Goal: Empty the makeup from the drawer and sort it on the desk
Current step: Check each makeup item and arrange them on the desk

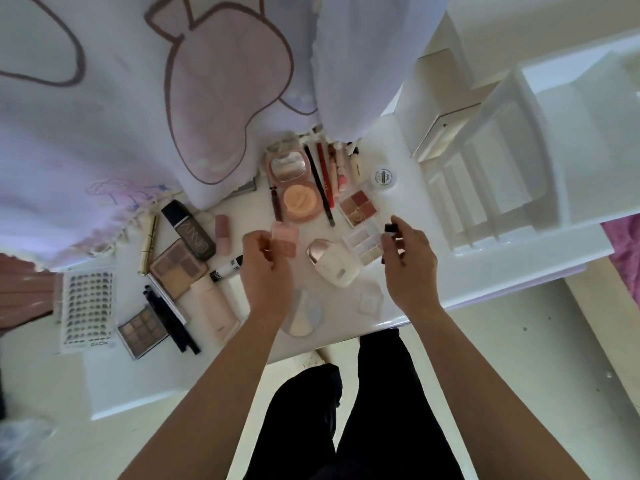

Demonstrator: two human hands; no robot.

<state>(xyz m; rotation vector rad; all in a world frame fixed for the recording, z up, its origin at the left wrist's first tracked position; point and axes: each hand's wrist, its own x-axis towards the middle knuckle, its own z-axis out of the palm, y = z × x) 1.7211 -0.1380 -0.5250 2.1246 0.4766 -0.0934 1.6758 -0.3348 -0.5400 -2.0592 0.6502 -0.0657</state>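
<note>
The left hand (265, 268) pinches a small pink compact (285, 239) between thumb and curled fingers, just above the desk (415, 289) near the middle of the spread. The compact is squarish, so it has no clear long axis, and its flat face is turned up toward the camera. The right hand (410, 261) curls its fingers round a small black tube (390, 227). One end pokes out past the fingertips, pointing away from the person, and the rest is hidden in the hand. The white drawer (502, 188) stands open at the right, dividers showing. On the desk a black liner (318, 185) and a red pencil (325, 178) lie side by side, long axes running away from the person, beside an open powder compact (294, 183). A four-pan eyeshadow (358, 207) and a pale palette (363, 237) lie between the pencils and the right hand. At the left a dark foundation bottle (188, 230) lies on its side on a slant, cap toward the far left, and black pens (171, 318) nearer the front edge slant the same way
</note>
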